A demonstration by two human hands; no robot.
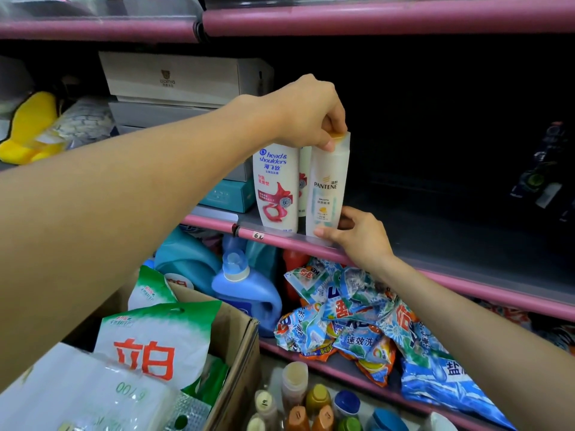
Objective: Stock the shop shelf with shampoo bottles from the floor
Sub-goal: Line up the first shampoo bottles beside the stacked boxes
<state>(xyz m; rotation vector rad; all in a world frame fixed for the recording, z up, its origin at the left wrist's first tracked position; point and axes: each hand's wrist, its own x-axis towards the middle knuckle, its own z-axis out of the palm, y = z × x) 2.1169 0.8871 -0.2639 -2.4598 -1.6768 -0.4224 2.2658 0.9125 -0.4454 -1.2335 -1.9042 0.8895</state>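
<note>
Pink-edged shelf (311,244), mostly bare to the right, takes the stock at its front left. Pantene bottle (326,188) stands upright there, just beside a Head & Shoulders bottle (275,188). Left hand (308,113) pinches its cap from above; right hand (354,234) curls thumb and fingers round its base. Step looks like seating and squaring this bottle. Next: let go, reach down for more bottles on the floor (311,405).
</note>
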